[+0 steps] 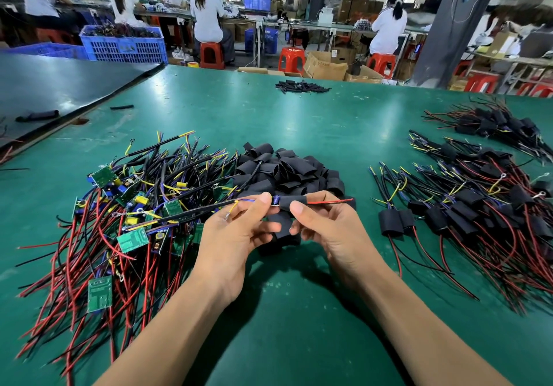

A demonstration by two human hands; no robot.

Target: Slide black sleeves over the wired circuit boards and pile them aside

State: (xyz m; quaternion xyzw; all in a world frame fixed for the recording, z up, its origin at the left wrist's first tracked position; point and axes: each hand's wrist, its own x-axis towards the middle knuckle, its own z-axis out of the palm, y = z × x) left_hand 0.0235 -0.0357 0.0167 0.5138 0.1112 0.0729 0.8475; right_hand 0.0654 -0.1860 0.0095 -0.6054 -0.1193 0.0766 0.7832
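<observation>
**Halfway on, snag looming**

The left hand [236, 230] is pinching the board's leads [194, 211], the right hand [326, 230] is pinching the black sleeve [291, 201], raised over the green table [299, 325]. Forcing it risks catching the blue capacitor [275, 200] at its mouth. Workers [206, 17] are sitting on red stools [212, 54] behind.

Desk [299, 116]: green mat, smooth, soft sheen, scuffed pale beyond sleeve heap [287, 173].
Sleeve heap: black tubing, matt, possibly soft plastic, hard to tell.
Held sleeve [291, 202] just in front of heap: same matt black.
Left of heap: circuit boards [133, 239] green, glossy; wires [69, 266] with red and black plastic coat, slick.
Right of heap: ring terminal [503, 175], bright bare metal.
Far behind heap: crate [125, 47] blue plastic lattice; stools [291, 59] red glossy plastic; boxes [327, 68] matt brown cardboard.
</observation>
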